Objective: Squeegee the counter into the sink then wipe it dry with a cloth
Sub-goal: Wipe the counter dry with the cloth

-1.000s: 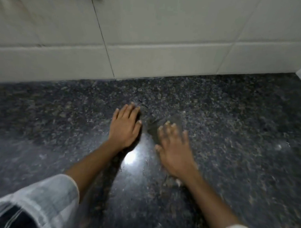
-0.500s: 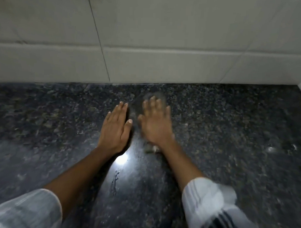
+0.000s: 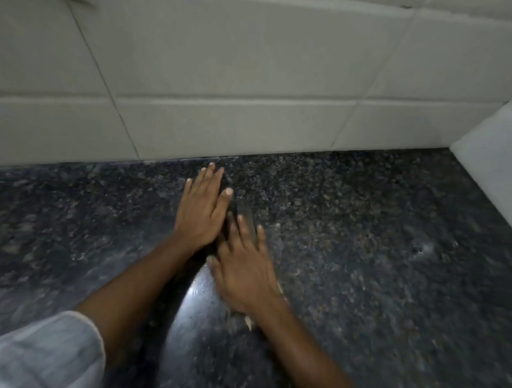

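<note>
fingers (image 3: 212,177) of both hands lie straight, flat on counter (image 3: 363,255).

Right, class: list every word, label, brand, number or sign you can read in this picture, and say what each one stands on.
None: no readable text anywhere in this view.
Granite counter: speckled stone only, no print.
Wall tiles: plain, no marks.
Left hand and right hand: both flat on the counter; the dark cloth under the right hand shows no label.
Sleeve: blurred stripes, no lettering.
</note>
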